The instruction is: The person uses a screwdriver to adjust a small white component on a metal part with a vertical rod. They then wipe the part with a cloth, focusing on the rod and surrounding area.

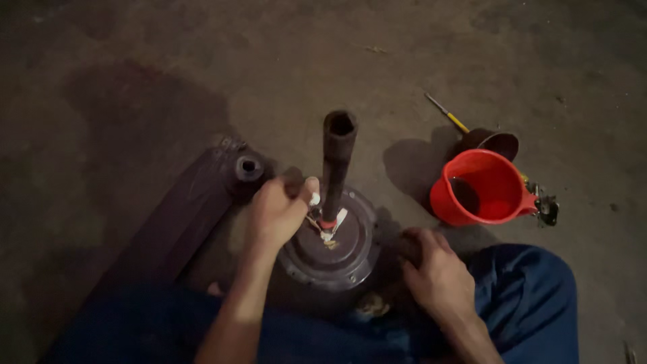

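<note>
Head view, motor: the round dark-grey metal motor housing [331, 253] is sitting on the floor between the person's knees, its dark hollow shaft tube [337, 162] standing upright.
Left hand [278, 214]: fingers are curling at the tube's base beside the white and red wire ends [330, 226] — probably pinching them, though dim light hides contact.
Right hand [435, 269]: pressing closed on the housing's edge, steadying it.
Doing it well: keeping the housing braced, the wires unstrained.
Packages, labels: none showing — only a red plastic jug [482, 189] to the right, a yellow-handled screwdriver [448, 114] behind it.

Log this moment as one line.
left hand: at pipe base | right hand: on motor disc rim | red jug: right, apart
</note>
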